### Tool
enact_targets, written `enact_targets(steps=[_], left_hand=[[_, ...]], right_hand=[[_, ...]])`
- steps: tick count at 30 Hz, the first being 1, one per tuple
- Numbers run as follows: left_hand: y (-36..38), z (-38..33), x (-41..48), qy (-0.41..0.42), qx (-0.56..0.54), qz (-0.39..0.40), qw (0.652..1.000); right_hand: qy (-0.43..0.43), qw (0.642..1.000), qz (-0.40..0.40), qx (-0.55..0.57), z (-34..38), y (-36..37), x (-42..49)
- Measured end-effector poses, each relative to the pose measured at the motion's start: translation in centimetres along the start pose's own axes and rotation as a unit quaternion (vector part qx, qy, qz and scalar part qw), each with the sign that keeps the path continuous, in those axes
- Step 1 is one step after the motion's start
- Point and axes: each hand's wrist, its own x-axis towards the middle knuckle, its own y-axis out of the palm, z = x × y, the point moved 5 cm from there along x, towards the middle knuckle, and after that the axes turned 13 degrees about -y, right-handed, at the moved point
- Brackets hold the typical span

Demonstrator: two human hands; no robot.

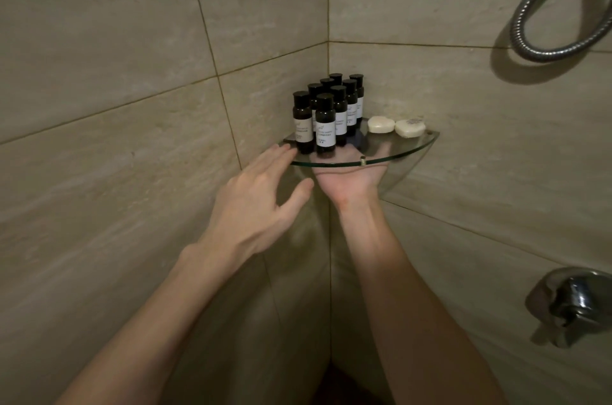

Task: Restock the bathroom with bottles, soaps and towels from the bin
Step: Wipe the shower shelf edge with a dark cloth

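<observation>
Left hand (255, 196) spread wide, empty, fingertips at shelf (414, 148) edge; right hand (351, 179) flat beneath glass. Nudge bottles (326, 113) gently, avoid toppling cluster.

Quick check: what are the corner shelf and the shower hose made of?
Corner shelf: clear glass by the look, since the right hand shows through it; small metal fitting at its front edge. Shower hose: ribbed, shiny, probably chromed metal.
</observation>
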Motion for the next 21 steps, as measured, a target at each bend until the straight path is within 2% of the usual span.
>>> enact_targets(steps=[2, 4, 7, 15, 18, 21], left_hand=[[-0.1, 0.0, 0.1, 0.003, 0.003, 0.001, 1.000], [-0.2, 0.0, 0.1, 0.005, 0.004, 0.001, 1.000], [-0.1, -0.1, -0.1, 0.002, -0.006, 0.002, 1.000], [0.5, 0.2, -0.3, 0.004, -0.035, 0.006, 0.999], [0.4, 0.0, -0.3, 0.002, -0.047, 0.001, 0.999], [0.4, -0.3, -0.6, 0.006, -0.045, 0.001, 0.999]], right_hand=[[0.034, 0.998, 0.043, 0.025, -0.1, -0.3, 0.2], [0.037, 0.999, 0.009, 0.027, 1.0, -1.3, 0.0], [0.027, 0.999, 0.003, 0.046, 3.3, -1.9, -1.2], [-0.057, 0.998, -0.031, 0.008, 12.5, -3.2, -4.1], [-0.095, 0.994, -0.047, -0.019, 13.4, -3.0, -4.6], [-0.084, 0.994, -0.048, -0.049, 11.3, -2.2, -5.2]])
